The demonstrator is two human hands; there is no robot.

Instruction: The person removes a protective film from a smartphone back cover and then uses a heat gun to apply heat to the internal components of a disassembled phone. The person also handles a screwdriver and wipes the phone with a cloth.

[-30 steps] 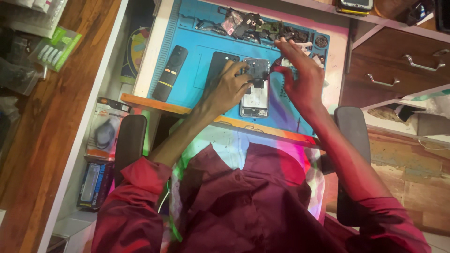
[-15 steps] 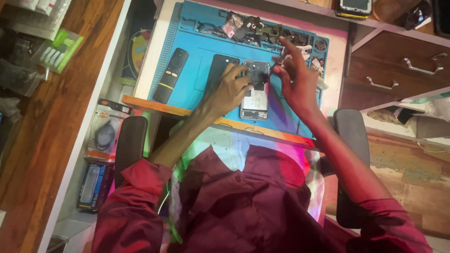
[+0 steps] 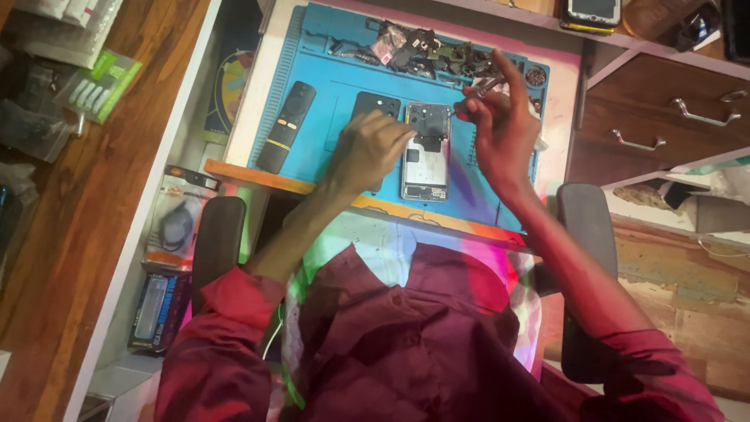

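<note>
**Two hands over an opened phone on the blue mat**

Two hands are at work above the blue mat (image 3: 328,160), which covers the bench (image 3: 262,94). Left hand (image 3: 373,148) sits low, knuckles up, fingers curled and pressed together, touching the left edge of the opened phone (image 3: 426,152). That phone lies flat near the middle of the mat, back off, its insides showing, long side running away from the person. Right hand (image 3: 500,129) is raised just right of the phone, forefinger pointing up, thumb and the other fingers pinching a thin metal tool (image 3: 469,95) whose tip hangs over the phone's top right corner.

Just left of the opened phone, partly hidden by the left hand, lies a dark phone back (image 3: 373,104). Further left, a black remote (image 3: 287,125) rests on the mat, well apart from both hands. Along the mat's far edge sits a heap of small parts (image 3: 426,48), too jumbled to tell apart. Right of the bench stands a set of wooden drawers (image 3: 664,121) with metal handles. A maroon shirt (image 3: 406,344) fills the foreground.
</note>
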